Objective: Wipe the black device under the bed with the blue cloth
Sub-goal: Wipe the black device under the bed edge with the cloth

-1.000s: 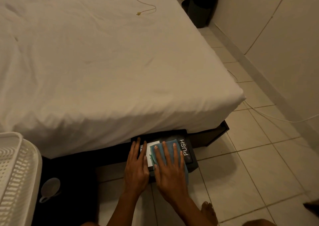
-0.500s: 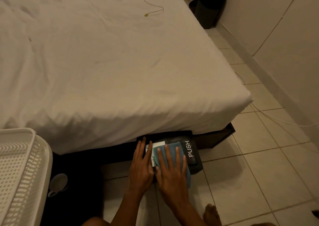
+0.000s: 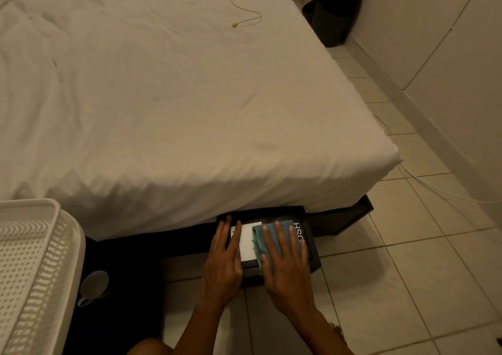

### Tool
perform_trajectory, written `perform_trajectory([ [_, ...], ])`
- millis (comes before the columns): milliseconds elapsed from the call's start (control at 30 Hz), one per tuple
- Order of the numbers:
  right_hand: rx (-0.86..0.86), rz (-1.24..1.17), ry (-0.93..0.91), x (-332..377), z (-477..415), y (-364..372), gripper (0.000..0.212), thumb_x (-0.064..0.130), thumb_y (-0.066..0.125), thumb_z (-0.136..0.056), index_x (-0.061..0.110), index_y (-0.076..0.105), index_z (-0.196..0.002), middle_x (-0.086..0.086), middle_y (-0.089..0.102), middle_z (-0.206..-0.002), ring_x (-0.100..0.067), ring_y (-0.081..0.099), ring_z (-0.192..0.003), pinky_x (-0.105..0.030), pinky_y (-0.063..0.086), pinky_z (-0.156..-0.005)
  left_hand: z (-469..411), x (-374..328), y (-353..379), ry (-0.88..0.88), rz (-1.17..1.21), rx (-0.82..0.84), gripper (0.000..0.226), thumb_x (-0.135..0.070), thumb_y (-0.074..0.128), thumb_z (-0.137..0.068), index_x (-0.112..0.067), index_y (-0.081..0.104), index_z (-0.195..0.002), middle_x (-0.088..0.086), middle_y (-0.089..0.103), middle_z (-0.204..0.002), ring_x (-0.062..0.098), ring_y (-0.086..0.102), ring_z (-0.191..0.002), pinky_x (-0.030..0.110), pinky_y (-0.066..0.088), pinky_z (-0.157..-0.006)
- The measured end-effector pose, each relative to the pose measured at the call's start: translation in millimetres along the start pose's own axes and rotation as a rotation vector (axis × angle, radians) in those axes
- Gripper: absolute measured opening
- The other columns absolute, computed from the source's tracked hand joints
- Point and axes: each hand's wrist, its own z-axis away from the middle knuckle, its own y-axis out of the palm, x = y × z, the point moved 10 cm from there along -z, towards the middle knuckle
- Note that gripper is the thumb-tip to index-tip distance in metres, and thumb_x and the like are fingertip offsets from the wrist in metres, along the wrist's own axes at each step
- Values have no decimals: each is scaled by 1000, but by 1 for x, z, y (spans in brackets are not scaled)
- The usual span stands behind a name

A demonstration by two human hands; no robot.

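Note:
A flat black device [image 3: 312, 248] with a white label and the word PUSH lies on the floor, half under the edge of the bed [image 3: 190, 110]. The blue cloth [image 3: 260, 240] is spread on the device's top. My right hand [image 3: 285, 267] lies flat on the cloth with its fingers spread, pressing it onto the device and covering part of the PUSH lettering. My left hand [image 3: 224, 262] rests flat on the device's left side, fingers apart, partly over the white label.
A white perforated plastic basket [image 3: 32, 273] stands at the near left, with a pale cup [image 3: 93, 286] on the dark floor beside it. A black bin [image 3: 336, 10] stands by the far wall. A white cable [image 3: 434, 189] runs across the tiles on the right.
My right hand has slid the blue cloth to the right across the device, now covering part of the PUSH lettering. The left hand has stayed on the device's left side.

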Motion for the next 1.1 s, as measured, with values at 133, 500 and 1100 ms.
perform_trajectory([
  [133,-37,-76,74,-12,-6,-3,57,45,24,-97,31,11,-151,-2,7,-160,-20,-3,-146,-50,6,-116,2,-4,0,29,-96,25,59,-33,20,-98,-29,10,-156,-6,-2,-166,8,-8,-152,40,16,-124],
  [500,-13,-49,140,-18,-7,2,67,58,28,-93,31,7,-151,2,1,-160,-21,-5,-146,-47,8,-117,-16,-26,13,128,-275,88,61,-39,15,-102,-14,1,-156,0,-9,-164,11,-12,-152,31,-4,-122],
  [1100,3,-109,56,-33,-12,-6,58,52,20,-96,36,6,-150,5,1,-160,-13,-9,-145,-43,6,-119,-21,-34,11,131,-253,89,60,-36,20,-103,-21,-1,-157,-6,-7,-165,5,-10,-151,32,6,-123],
])
